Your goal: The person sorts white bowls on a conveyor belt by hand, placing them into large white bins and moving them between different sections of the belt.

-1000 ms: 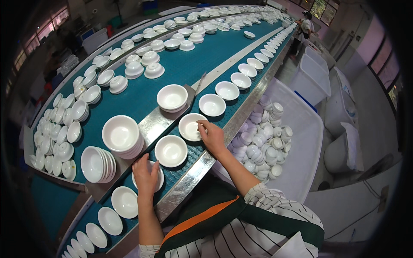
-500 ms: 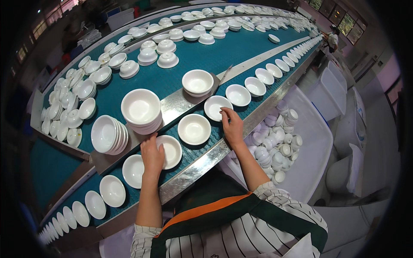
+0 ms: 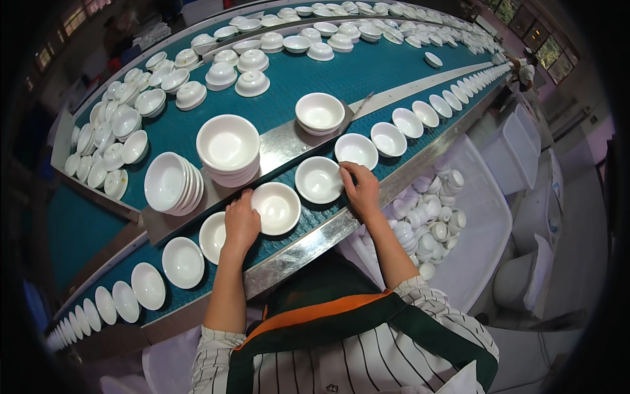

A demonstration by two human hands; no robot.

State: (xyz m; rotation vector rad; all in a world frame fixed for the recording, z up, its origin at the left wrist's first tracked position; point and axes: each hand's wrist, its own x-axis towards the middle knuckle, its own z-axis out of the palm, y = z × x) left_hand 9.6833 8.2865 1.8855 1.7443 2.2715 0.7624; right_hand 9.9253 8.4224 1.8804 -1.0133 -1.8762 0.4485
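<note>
Shallow white bowls stand in a single row along the narrow green belt in front of me. My left hand (image 3: pixel 241 222) is closed at the left rim of one white bowl (image 3: pixel 276 209); parts of its fingers are hidden. Just behind that hand sits another bowl (image 3: pixel 213 241), partly covered by it. Farther right along the row, my right hand (image 3: pixel 359 189) has its thumb and fingers curled at the right rim of a second white bowl (image 3: pixel 319 180). Both bowls rest upright on the belt, slightly apart from each other. Beyond the right hand stands one more bowl (image 3: pixel 356 152).
Behind the row, a metal ledge (image 3: pixel 279 146) carries a tall bowl stack (image 3: pixel 228 144), a tilted stack (image 3: pixel 167 182) and a smaller stack (image 3: pixel 319 113). A wide green belt (image 3: pixel 308 75) holds many scattered bowls. Right of me, a pale bin (image 3: pixel 485 223) contains bowls; a person (image 3: pixel 527 69) stands far off.
My hands are closer together: three bowls lay between them, now two. The right hand has shifted to a bowl nearer the left hand. The whole view has tilted slightly.
</note>
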